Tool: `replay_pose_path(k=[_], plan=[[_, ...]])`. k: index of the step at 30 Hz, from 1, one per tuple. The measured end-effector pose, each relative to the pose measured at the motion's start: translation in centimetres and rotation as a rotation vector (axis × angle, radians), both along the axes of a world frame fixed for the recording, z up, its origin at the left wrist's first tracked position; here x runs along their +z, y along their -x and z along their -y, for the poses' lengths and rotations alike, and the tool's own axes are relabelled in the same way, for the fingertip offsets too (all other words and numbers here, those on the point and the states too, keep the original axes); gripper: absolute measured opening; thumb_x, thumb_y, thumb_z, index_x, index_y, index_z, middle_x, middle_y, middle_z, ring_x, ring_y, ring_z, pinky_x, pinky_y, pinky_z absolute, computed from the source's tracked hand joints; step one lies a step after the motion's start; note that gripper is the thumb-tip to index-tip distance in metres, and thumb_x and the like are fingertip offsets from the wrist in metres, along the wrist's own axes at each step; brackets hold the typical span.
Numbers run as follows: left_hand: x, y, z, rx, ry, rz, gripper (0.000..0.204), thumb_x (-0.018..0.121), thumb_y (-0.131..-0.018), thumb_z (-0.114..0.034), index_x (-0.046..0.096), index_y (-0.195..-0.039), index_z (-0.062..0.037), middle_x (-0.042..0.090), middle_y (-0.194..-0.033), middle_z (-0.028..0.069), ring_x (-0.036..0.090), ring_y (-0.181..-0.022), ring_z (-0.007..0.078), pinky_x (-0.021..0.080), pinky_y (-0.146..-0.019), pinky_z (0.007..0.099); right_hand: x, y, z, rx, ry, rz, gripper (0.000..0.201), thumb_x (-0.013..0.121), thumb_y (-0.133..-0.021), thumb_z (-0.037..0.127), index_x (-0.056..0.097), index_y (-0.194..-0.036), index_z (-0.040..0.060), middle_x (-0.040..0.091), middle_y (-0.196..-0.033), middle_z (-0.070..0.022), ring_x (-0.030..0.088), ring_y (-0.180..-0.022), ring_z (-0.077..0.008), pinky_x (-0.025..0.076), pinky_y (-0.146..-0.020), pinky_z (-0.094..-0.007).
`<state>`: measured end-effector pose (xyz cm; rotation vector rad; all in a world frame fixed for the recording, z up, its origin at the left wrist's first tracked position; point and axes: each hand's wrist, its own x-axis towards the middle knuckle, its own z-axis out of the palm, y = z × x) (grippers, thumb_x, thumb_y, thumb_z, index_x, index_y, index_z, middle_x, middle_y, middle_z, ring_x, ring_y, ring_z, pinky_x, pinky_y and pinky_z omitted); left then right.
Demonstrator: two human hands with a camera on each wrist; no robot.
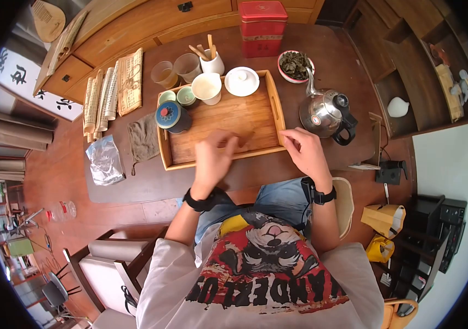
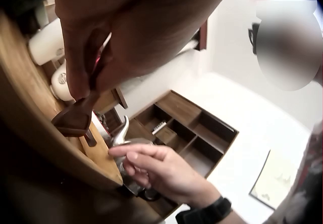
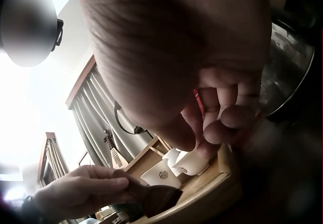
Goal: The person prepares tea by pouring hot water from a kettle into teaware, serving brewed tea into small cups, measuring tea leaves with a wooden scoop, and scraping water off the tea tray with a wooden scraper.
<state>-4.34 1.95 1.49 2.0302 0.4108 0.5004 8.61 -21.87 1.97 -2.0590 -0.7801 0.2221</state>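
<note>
My left hand (image 1: 215,159) is over the front of the wooden tray (image 1: 190,165). Its thumb and fingers pinch a dark brown tea scoop (image 2: 73,120), whose wide end hangs above the tray. The right wrist view shows this scoop (image 3: 160,200) from the other side. At the tray's right end, my right hand (image 1: 306,153) holds nothing, its fingers loosely bent and the fingertips right at the rim. On the tray stand a white lidded bowl (image 1: 242,82), a white pitcher (image 1: 207,89), two small green cups (image 1: 186,96) and a blue jar (image 1: 172,117) with a red knob.
Right of the tray is a steel kettle (image 1: 321,112), with a bowl of dark leaves (image 1: 295,66) behind it. A red tin (image 1: 263,30), a white holder (image 1: 212,64) with wooden tools and clear cups (image 1: 187,67) stand behind. To the left lie a brown cloth (image 1: 143,138) and a plastic bag (image 1: 105,162).
</note>
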Motion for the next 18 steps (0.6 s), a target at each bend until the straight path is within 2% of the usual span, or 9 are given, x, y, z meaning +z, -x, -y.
replay_pose_path(k=[1, 3, 7, 9, 10, 12, 13, 15, 18], plan=[[-0.1, 0.2, -0.7, 0.109, 0.1, -0.089, 0.013, 0.077, -0.098, -0.002, 0.082, -0.108, 0.0021, 0.082, -0.098, 0.0181, 0.083, -0.087, 0.0267, 0.065, -0.079, 0.035, -0.3, -0.1, 0.3, -0.01, 0.003, -0.001, 0.019, 0.073, -0.1, 0.004, 0.079, -0.118, 0.0002, 0.071, -0.089, -0.0143, 0.068, -0.069, -0.0252, 0.054, -0.066, -0.0371], [-0.1, 0.8, -2.2, 0.079, 0.077, -0.138, 0.018, 0.078, -0.097, -0.002, 0.082, -0.114, 0.0027, 0.083, -0.098, 0.0191, 0.084, -0.087, 0.0272, 0.065, -0.078, 0.0343, -0.7, -0.3, 0.7, -0.016, -0.041, 0.011, 0.021, 0.072, -0.101, 0.0, 0.079, -0.121, -0.0008, 0.068, -0.086, -0.0116, 0.059, -0.065, -0.0168, 0.048, -0.062, -0.032], [-1.1, 1.1, -3.6, -0.017, -0.039, -0.134, 0.021, 0.077, -0.098, -0.003, 0.083, -0.118, 0.0029, 0.084, -0.094, 0.0177, 0.084, -0.083, 0.0242, 0.064, -0.074, 0.0333, -0.4, -0.3, 1.3, -0.048, -0.04, -0.017, 0.021, 0.071, -0.102, 0.0, 0.079, -0.121, -0.0006, 0.068, -0.086, -0.0111, 0.058, -0.066, -0.0156, 0.048, -0.063, -0.0314], [-0.7, 0.3, -3.4, 0.005, 0.091, -0.315, 0.021, 0.077, -0.098, -0.004, 0.083, -0.117, 0.0037, 0.084, -0.089, 0.0175, 0.083, -0.076, 0.0207, 0.063, -0.07, 0.0319, -0.6, -0.4, 1.5, -0.061, -0.055, -0.024, 0.02, 0.072, -0.102, 0.0, 0.079, -0.121, -0.0007, 0.068, -0.086, -0.0111, 0.058, -0.066, -0.015, 0.048, -0.063, -0.0312], [-0.8, 0.0, -3.2, -0.002, 0.088, -0.318, 0.021, 0.077, -0.098, -0.004, 0.083, -0.117, 0.0037, 0.084, -0.089, 0.0175, 0.083, -0.076, 0.0207, 0.063, -0.07, 0.0319, -0.7, -0.3, 1.6, -0.069, -0.057, -0.026, 0.02, 0.072, -0.102, 0.0, 0.079, -0.121, -0.0007, 0.068, -0.086, -0.0111, 0.058, -0.066, -0.015, 0.048, -0.063, -0.0312], [-1.1, -1.0, -2.5, -0.009, 0.107, -0.325, 0.021, 0.078, -0.099, -0.006, 0.083, -0.115, 0.0053, 0.083, -0.084, 0.0178, 0.082, -0.072, 0.0182, 0.063, -0.068, 0.0304, -0.9, -0.5, 1.7, -0.074, -0.051, -0.032, 0.019, 0.072, -0.101, 0.002, 0.079, -0.119, 0.0001, 0.072, -0.089, -0.015, 0.066, -0.067, -0.0235, 0.052, -0.064, -0.0352], [-1.1, -1.4, -1.9, -0.015, 0.102, -0.327, 0.021, 0.078, -0.099, -0.006, 0.083, -0.115, 0.0053, 0.083, -0.084, 0.0178, 0.082, -0.072, 0.0182, 0.063, -0.068, 0.0304, -1.2, -0.4, 1.7, -0.08, -0.055, -0.033, 0.019, 0.072, -0.101, 0.002, 0.079, -0.119, 0.0001, 0.072, -0.089, -0.015, 0.066, -0.067, -0.0235, 0.052, -0.064, -0.0352], [-1.1, -2.5, -0.5, -0.029, 0.152, -0.331, 0.02, 0.078, -0.1, -0.006, 0.084, -0.115, 0.006, 0.083, -0.083, 0.0125, 0.08, -0.072, 0.0127, 0.059, -0.064, 0.0262, -1.8, -0.5, 1.8, -0.068, -0.09, -0.019, 0.02, 0.071, -0.102, 0.0, 0.079, -0.121, -0.0006, 0.067, -0.085, -0.0112, 0.058, -0.066, -0.0153, 0.048, -0.063, -0.0309], [-1.3, -4.0, 1.3, -0.052, 0.19, -0.328, 0.02, 0.077, -0.101, -0.006, 0.083, -0.115, 0.0069, 0.083, -0.082, 0.0125, 0.081, -0.074, 0.013, 0.059, -0.063, 0.0253, -2.0, -0.5, 2.0, -0.069, -0.093, -0.018, 0.02, 0.071, -0.102, -0.001, 0.079, -0.12, -0.0007, 0.068, -0.084, -0.0114, 0.059, -0.066, -0.0159, 0.049, -0.063, -0.0313]])
